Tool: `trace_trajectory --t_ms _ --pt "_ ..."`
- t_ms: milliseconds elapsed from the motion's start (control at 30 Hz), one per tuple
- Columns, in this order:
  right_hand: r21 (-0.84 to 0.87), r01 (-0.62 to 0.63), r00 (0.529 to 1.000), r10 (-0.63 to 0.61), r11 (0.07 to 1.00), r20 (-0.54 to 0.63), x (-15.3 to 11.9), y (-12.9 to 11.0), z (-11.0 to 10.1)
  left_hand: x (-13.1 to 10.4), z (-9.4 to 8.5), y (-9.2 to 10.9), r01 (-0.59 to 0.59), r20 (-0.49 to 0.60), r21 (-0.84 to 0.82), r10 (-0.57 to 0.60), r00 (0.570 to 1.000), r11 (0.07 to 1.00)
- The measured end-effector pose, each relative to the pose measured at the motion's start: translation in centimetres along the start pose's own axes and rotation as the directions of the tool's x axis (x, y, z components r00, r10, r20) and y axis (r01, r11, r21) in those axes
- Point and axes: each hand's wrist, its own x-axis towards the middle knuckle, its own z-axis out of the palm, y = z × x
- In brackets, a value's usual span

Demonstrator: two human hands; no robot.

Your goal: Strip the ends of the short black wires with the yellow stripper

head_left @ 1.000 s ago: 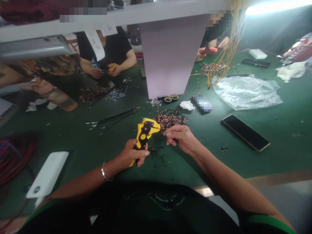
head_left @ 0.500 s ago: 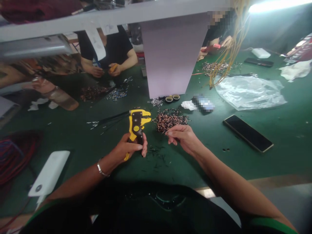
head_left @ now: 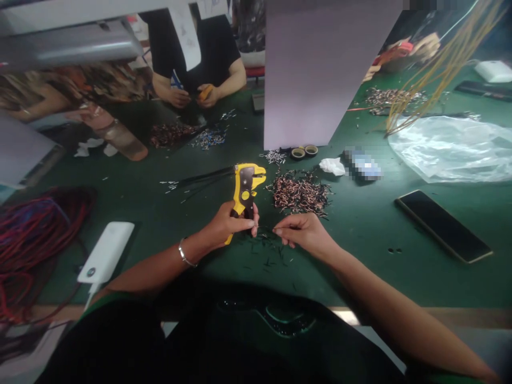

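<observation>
My left hand [head_left: 234,224] is wrapped round the handles of a yellow and black wire stripper [head_left: 246,194], whose jaws point up and to the right. My right hand [head_left: 302,230] is closed in a pinch just below a pile of short copper-ended black wires [head_left: 300,193]; whatever lies between its fingertips is too small to make out. Small black scraps [head_left: 268,250] are scattered on the green table between and below my hands. Long black wires [head_left: 204,177] lie to the left of the stripper's head.
Two tape rolls [head_left: 304,152], crumpled tissue [head_left: 333,166] and a phone [head_left: 444,226] lie right of centre. A white power bank [head_left: 106,252] and red cables [head_left: 40,234] are at left. Across the table, a person's hands [head_left: 192,97] hold tools beside a purple-grey panel [head_left: 312,74].
The camera view has shifted, moving the table's things rightward in the picture. My right hand has drawn back from the wire pile toward me. My left hand still holds the stripper.
</observation>
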Motion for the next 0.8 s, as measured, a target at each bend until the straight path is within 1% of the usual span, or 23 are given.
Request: trace_trajectory --t_ms 167,400,567,700,800 --pt "0.011 -0.012 1.0 0.012 1.0 0.003 -0.09 -0.23 -0.01 -0.2 0.16 0.06 0.053 0.014 0.031 -0.053 0.998 0.998" --pt "0.017 -0.005 1.0 0.005 1.0 -0.008 -0.18 -0.23 -0.12 -0.2 0.34 0.53 0.093 0.054 0.065 -0.096 0.994 0.994" --pt "0.013 -0.01 1.0 0.01 1.0 -0.011 -0.25 -0.46 -0.06 -0.29 0.3 0.4 0.096 0.045 0.071 -0.099 0.994 0.993" --pt "0.032 0.009 0.999 -0.007 0.999 -0.046 -0.14 -0.56 -0.4 -0.26 0.22 0.3 0.109 0.061 0.061 -0.112 0.992 0.992" --pt "0.1 0.04 0.995 -0.03 0.994 -0.098 0.06 -0.52 -0.85 -0.21 -0.03 0.38 0.096 0.054 0.048 -0.099 0.994 0.994"
